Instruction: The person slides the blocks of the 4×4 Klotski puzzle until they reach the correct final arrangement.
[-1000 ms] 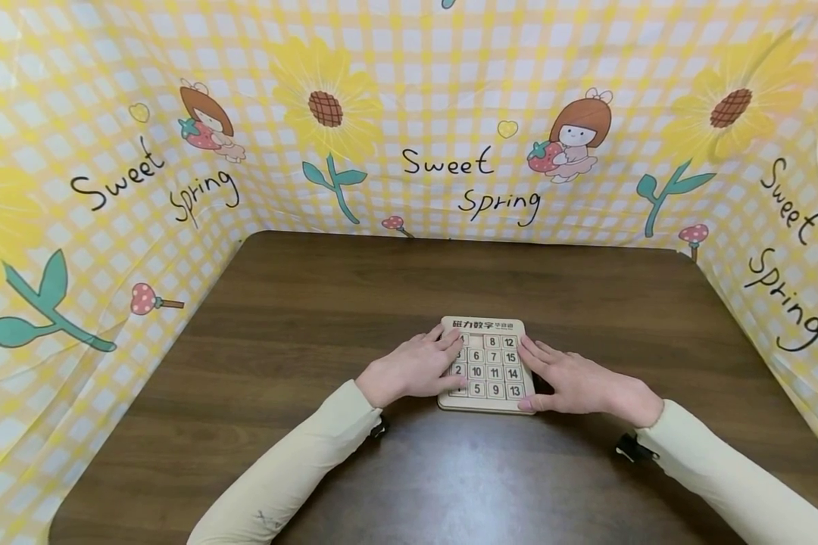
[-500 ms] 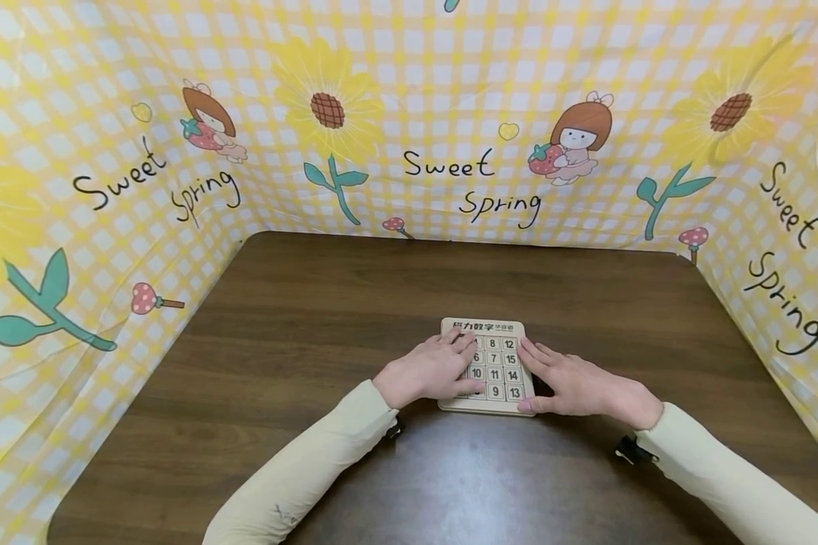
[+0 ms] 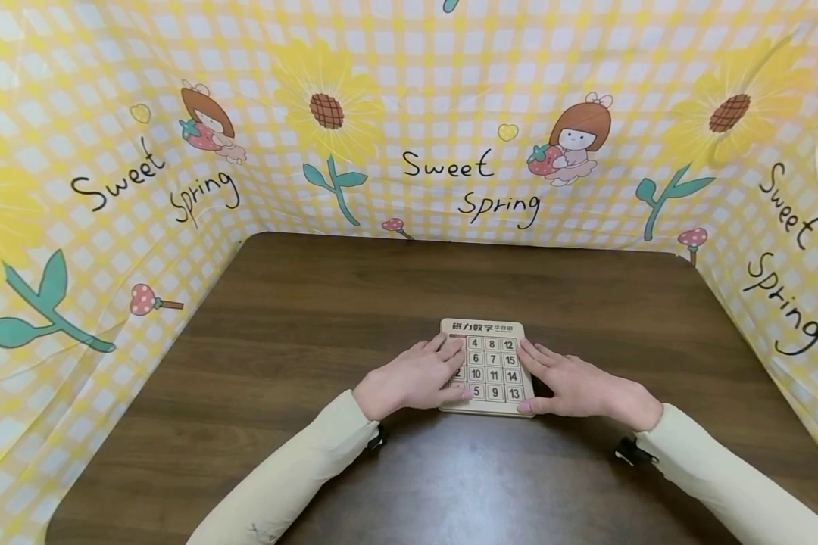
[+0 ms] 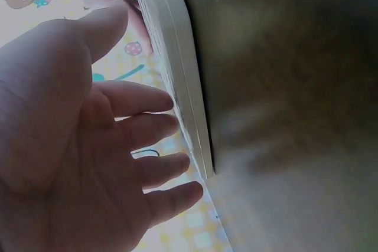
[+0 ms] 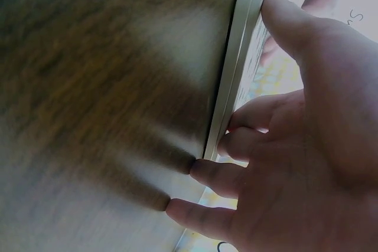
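A pale number sliding puzzle [image 3: 487, 407] lies flat on the table, printed with black Chinese characters along its far edge. My left hand [image 3: 412, 376] lies over its left column, fingers extended onto the tiles and thumb near the 5. The 4 tile [image 3: 474, 344] shows in the top row, second column; the top-left slot is partly hidden by my fingers. At the right edge rests my right hand [image 3: 579, 386], its thumb on the near corner and fingers along the side. In the right wrist view, two of its fingertips touch the table beside the puzzle's rim [image 5: 227, 92].
The dark wooden table [image 3: 354, 295] extends around the puzzle. A yellow checked cloth [image 3: 409, 91] with flowers and cartoon figures stands behind and at both sides. Small black devices [image 3: 634, 452] sit under the pale sleeves at the wrists.
My left hand slid right across the tiles, then drew back left. The 4 tile moved one place right, into the gap in the top row. My right hand stayed in place.
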`<action>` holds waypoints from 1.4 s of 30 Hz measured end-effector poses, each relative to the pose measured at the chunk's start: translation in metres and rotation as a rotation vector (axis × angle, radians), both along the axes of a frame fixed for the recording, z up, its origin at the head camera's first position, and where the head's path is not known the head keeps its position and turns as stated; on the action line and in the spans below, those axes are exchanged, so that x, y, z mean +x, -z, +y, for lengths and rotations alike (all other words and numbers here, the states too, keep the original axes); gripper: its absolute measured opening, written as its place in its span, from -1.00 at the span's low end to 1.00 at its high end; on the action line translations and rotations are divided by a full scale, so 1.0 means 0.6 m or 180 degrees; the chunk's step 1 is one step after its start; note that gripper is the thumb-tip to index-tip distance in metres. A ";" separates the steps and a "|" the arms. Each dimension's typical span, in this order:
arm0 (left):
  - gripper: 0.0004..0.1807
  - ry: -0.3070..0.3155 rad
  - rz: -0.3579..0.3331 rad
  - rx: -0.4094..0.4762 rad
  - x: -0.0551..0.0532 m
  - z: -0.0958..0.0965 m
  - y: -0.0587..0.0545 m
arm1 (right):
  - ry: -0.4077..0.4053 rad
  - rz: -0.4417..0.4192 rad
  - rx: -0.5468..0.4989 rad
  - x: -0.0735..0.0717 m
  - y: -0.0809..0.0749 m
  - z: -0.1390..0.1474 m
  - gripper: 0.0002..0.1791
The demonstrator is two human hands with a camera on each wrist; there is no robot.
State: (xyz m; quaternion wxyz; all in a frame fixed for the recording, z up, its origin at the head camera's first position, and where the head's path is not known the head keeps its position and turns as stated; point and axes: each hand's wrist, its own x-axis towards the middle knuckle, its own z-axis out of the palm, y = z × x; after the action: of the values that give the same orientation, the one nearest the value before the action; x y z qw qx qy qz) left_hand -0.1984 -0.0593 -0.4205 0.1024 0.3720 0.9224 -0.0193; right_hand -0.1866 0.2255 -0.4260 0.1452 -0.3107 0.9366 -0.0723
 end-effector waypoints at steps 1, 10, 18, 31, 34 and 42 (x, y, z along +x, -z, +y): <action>-0.15 0.0000 0.0000 -0.0022 0.004 -0.002 0.000 | -0.0001 0.0009 0.0005 0.000 0.000 0.000 0.07; -0.15 -0.0097 -0.0074 -0.0049 0.025 -0.006 -0.005 | 0.0008 0.0017 -0.0003 0.001 -0.001 0.000 0.07; -0.15 -0.0102 -0.0096 -0.0072 0.009 -0.006 -0.004 | -0.0001 0.0023 -0.0004 0.000 0.000 0.000 0.07; -0.13 -0.0159 -0.0145 0.0011 -0.019 -0.004 -0.002 | 0.0006 -0.0015 0.0009 -0.001 0.001 0.000 0.07; -0.14 -0.0169 -0.0162 0.0040 -0.018 -0.006 0.000 | 0.0001 -0.0021 0.0022 -0.002 0.001 0.000 0.07; -0.13 -0.0066 -0.0094 0.0099 0.005 -0.015 0.005 | 0.0004 -0.0058 0.0005 -0.003 0.000 0.001 0.09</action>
State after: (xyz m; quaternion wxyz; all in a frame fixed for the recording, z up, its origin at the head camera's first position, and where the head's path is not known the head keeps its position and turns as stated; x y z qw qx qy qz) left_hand -0.1954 -0.0682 -0.4235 0.1104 0.3642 0.9248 0.0016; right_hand -0.1883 0.2258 -0.4259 0.1539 -0.3094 0.9355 -0.0745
